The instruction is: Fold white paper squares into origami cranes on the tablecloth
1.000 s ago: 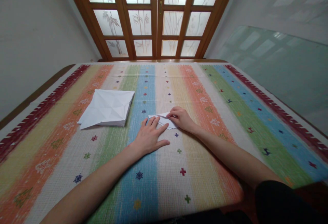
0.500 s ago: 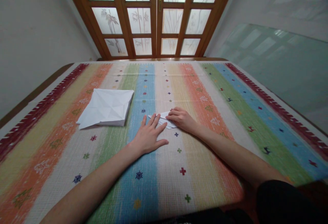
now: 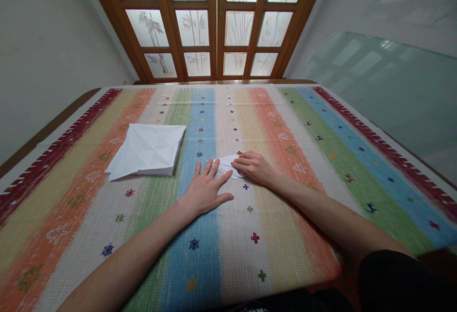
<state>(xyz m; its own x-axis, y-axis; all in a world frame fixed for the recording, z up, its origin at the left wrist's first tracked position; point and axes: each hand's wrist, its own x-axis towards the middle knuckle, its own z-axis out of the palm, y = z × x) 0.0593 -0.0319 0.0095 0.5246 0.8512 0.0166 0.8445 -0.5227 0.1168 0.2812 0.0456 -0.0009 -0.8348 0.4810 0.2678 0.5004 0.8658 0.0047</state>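
Note:
A small piece of folded white paper lies on the tablecloth between my two hands, with several layered edges showing along its near side. My left hand rests palm down with its fingers spread, and the fingertips press on the paper's left end. At the right end, my right hand has its fingers drawn together on the paper. Those fingers cover that end, so its exact shape is hidden.
Creased white square sheets lie stacked to the left of my hands. A striped, patterned tablecloth covers the table. Beyond its far edge stand wooden doors with frosted panes. A glass panel leans at the right wall.
My right hand's fingers have shifted slightly on the paper and sit a little lower. The left hand stays almost in place, and the stacked sheets have not moved.

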